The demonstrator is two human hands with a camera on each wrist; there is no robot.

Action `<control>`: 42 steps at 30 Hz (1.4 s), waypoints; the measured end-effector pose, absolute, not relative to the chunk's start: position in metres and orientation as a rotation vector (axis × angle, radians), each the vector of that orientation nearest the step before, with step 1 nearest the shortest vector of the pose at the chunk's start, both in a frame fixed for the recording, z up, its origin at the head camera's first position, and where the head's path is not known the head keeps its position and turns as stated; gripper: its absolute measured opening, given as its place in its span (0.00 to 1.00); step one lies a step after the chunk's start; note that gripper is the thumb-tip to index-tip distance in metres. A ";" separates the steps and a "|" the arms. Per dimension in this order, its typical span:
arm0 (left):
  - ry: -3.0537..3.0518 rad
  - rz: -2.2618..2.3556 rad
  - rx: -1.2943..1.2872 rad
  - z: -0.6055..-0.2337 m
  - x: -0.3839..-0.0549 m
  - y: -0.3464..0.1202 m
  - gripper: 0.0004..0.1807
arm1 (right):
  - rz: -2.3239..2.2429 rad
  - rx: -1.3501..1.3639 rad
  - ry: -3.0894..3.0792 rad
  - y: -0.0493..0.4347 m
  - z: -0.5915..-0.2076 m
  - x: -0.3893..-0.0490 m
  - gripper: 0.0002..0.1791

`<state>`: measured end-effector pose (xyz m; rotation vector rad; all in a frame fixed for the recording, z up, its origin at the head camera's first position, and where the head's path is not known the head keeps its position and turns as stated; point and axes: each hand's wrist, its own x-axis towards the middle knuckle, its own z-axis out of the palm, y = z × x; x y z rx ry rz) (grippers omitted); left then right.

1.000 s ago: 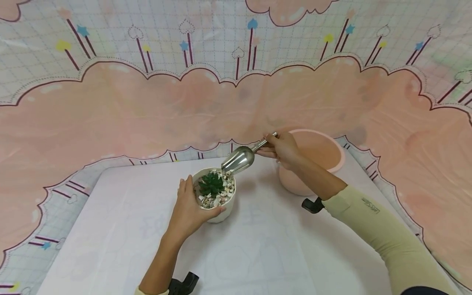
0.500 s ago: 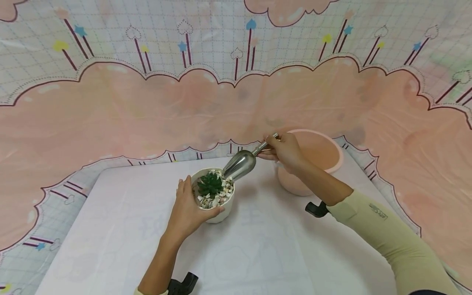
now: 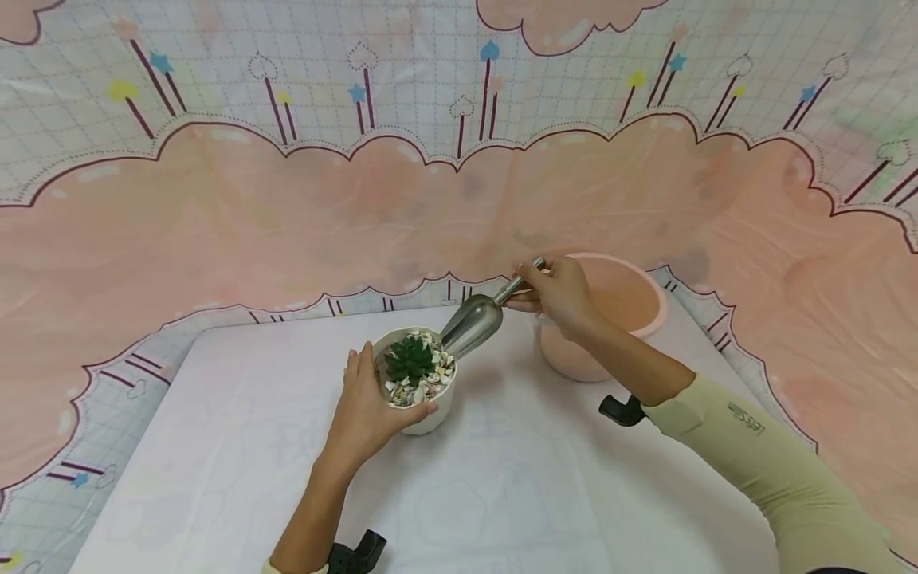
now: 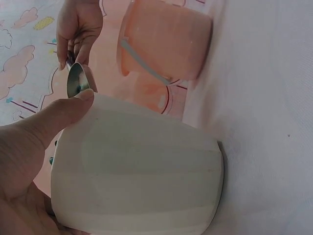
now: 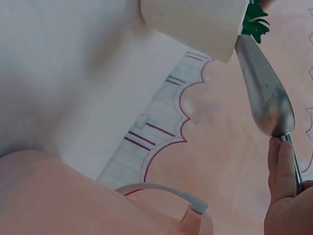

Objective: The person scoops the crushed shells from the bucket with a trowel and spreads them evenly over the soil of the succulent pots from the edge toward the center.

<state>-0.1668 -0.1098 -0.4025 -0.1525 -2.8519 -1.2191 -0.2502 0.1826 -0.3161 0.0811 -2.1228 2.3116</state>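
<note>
A white pot (image 3: 430, 420) stands on the table, holding a green succulent (image 3: 409, 360) ringed by pale pebbles (image 3: 439, 371). My left hand (image 3: 369, 418) grips the pot, thumb on its near side and fingers around the left rim. In the left wrist view the thumb lies over the rim of the pot (image 4: 137, 166). My right hand (image 3: 562, 295) holds a metal scoop (image 3: 473, 323) by its handle, tilted with its mouth down at the pot's right rim. The right wrist view has the tip of the scoop (image 5: 266, 93) at the rim, beside the succulent (image 5: 255, 22).
A pink bucket (image 3: 610, 319) with a grey handle (image 4: 144, 63) stands behind and below my right forearm. The white table (image 3: 502, 494) ends at its back edge against a patterned peach cloth (image 3: 358, 215).
The scoop has drawn slightly to the right and tilted more steeply over the pot's rim. My right forearm has shifted a little rightward. The left hand and pot stay put.
</note>
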 end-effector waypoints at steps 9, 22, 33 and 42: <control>-2.839 -1.240 -0.151 -0.403 -0.166 -0.110 0.74 | 2.246 0.110 -2.127 0.185 -0.314 -0.246 0.15; -2.827 -1.213 -0.158 -0.399 -0.162 -0.108 0.74 | 2.209 0.194 -2.097 0.204 -0.309 -0.244 0.17; -2.691 -1.101 -0.238 -0.398 -0.149 -0.092 0.73 | 2.344 0.068 -1.807 0.280 -0.302 -0.234 0.16; -2.432 -1.081 -0.581 -0.385 -0.139 -0.037 0.61 | 1.992 -0.044 -1.849 0.329 -0.310 -0.239 0.17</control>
